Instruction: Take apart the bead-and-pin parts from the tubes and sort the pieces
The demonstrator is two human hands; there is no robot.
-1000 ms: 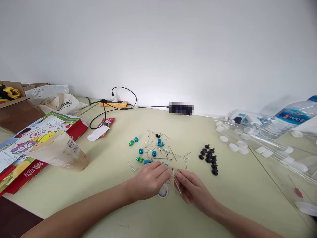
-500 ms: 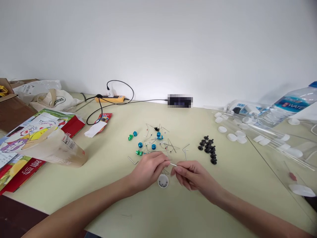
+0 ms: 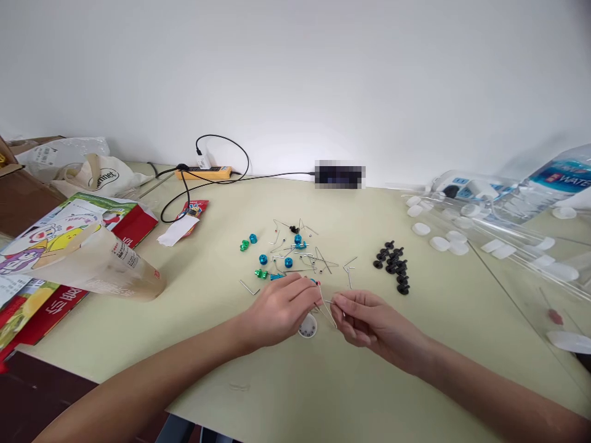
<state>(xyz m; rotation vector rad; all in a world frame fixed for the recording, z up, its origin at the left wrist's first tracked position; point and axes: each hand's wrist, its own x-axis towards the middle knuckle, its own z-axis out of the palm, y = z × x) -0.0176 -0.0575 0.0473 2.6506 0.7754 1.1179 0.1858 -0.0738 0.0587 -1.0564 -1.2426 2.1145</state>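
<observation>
My left hand [image 3: 279, 311] is closed in a pinch on a thin bent metal wire [image 3: 328, 311]. The wire slants down toward my other hand, and a tiny red bit [image 3: 318, 283] shows by the fingertips. With thumb and forefinger my right hand [image 3: 372, 317] pinches a thin metal rod, perhaps a hex key, mostly hidden by the fingers. Below the hands lies a small round white dish [image 3: 308, 333] with small dark pieces in it, partly covered by my left hand. Beyond them are loose bent wires [image 3: 323, 261], blue knobs [image 3: 289, 263] and green metal parts [image 3: 261, 274].
Black suction-cup-like parts [image 3: 391, 264] are piled at right, near white discs [image 3: 439, 244] and clear tubes [image 3: 512, 252]. A water bottle [image 3: 561, 178] lies behind. At left lie a drink cup [image 3: 104, 264] and red packaging [image 3: 50, 320]. A power strip [image 3: 210, 173] is by the wall.
The bent wire now shows between my hands, where a short silver rod spanned them before. My right hand has shifted slightly right, and the camera view has tilted a little.
</observation>
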